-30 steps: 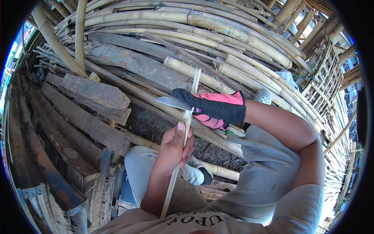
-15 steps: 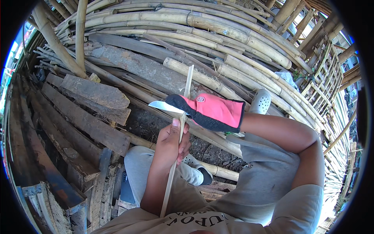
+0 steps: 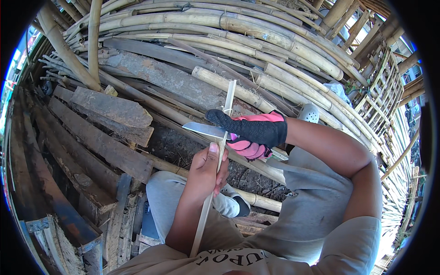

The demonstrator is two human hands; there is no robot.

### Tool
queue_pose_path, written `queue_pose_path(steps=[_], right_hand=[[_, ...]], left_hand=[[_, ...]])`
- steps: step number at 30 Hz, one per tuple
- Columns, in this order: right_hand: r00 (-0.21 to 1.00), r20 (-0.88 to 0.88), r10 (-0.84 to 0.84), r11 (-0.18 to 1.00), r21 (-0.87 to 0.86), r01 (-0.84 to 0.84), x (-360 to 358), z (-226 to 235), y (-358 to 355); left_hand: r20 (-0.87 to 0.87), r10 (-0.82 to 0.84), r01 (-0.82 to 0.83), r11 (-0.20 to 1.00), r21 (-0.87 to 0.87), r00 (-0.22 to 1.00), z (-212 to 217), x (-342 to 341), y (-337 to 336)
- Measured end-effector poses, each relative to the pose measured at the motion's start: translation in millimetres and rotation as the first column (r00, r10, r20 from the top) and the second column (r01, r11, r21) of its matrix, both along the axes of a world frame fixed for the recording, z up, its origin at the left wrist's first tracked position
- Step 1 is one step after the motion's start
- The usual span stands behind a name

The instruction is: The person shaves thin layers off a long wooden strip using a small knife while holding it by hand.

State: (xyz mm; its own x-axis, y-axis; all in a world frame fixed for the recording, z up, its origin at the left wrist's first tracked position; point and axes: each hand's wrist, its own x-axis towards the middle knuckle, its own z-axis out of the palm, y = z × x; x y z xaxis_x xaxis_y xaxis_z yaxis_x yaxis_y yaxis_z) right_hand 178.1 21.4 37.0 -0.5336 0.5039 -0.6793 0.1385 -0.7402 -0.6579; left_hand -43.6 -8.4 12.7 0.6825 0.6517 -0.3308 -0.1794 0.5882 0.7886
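A thin bamboo strip [image 3: 204, 215] slants up from my lap, its far end rising past both hands. My bare left hand [image 3: 209, 170] is closed around it near the middle, thumb laid along the strip. Just above, my right hand [image 3: 252, 133], in a pink and black glove, grips a knife; its handle is mostly hidden by the glove. The knife blade [image 3: 205, 129] points left and lies across the strip, touching it. The gloved thumb stretches along the back of the blade beside the strip. A thin curl of shaving hangs by the strip above the thumb.
Long bamboo poles [image 3: 183, 19] are stacked across the far side. Weathered wooden planks [image 3: 98, 133] lie to the left, and an upright bamboo post [image 3: 94, 46] stands behind them. A woven bamboo lattice [image 3: 376, 97] leans at the far right. My knees and light clogs are beneath my arms.
My gloved right hand has rolled over, now showing its dark palm side and pink fingers. The blade and the strip's upper end have shifted slightly right. My left hand keeps its grip.
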Motion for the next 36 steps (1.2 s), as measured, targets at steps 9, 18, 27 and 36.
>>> queue_pose_path(steps=[9, 18, 27, 36], right_hand=[[0.998, -0.06, -0.01, 1.0, 0.015, 0.011, -4, -8, 10], [0.993, 0.031, -0.111, 0.966, 0.24, 0.1, -12, 50, 12], [0.963, 0.12, -0.242, 0.926, 0.323, 0.193, 15, 2, 17], [0.827, 0.541, -0.154, 0.904, 0.416, -0.104, 26, -1, 35]], left_hand=[[0.065, 0.049, -0.045, 0.997, -0.056, 0.997, -11, 3, 11], [0.325, 0.001, 0.03, 0.995, -0.093, 0.946, -17, -11, 14], [0.177, 0.032, -0.005, 0.989, -0.151, 0.984, -29, 8, 14], [0.101, 0.055, -0.027, 0.965, -0.26, 0.993, -56, 27, 26]])
